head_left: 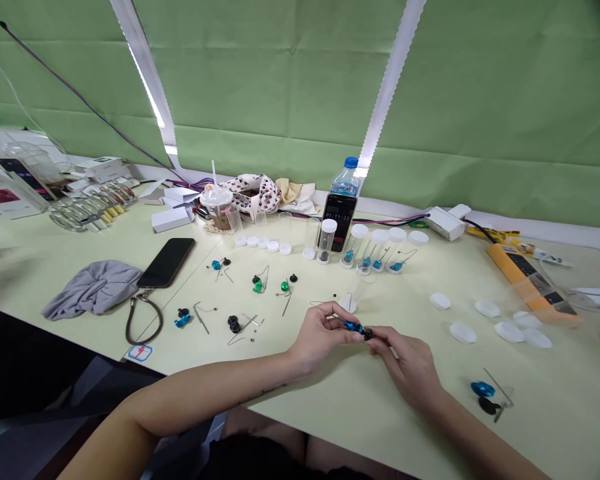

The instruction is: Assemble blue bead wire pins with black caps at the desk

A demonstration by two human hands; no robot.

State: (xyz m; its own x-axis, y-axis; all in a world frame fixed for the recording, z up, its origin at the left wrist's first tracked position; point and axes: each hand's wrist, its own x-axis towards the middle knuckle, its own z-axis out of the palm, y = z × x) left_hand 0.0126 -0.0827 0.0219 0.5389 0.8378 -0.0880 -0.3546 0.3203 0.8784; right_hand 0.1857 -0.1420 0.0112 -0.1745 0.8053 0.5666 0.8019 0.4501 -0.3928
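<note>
Between my two hands is a small blue metal part (353,326) with a black piece (367,334) at its right end. My left hand (325,333) pinches the blue part between thumb and fingers. The fingertips of my right hand (397,357) are closed on the black piece. Just behind my hands stands a clear tube (363,288), with a white cap (349,303) beside it. Further back, several clear tubes with white caps, one of them a capped tube (329,241), hold small parts and bent wires.
Small blue, green and black parts with hex keys (201,318) lie at the left. White caps (463,333) and a blue part (482,389) are at the right. A phone showing a timer (338,220) leans on a bottle (347,179); an orange power strip (530,283) lies far right.
</note>
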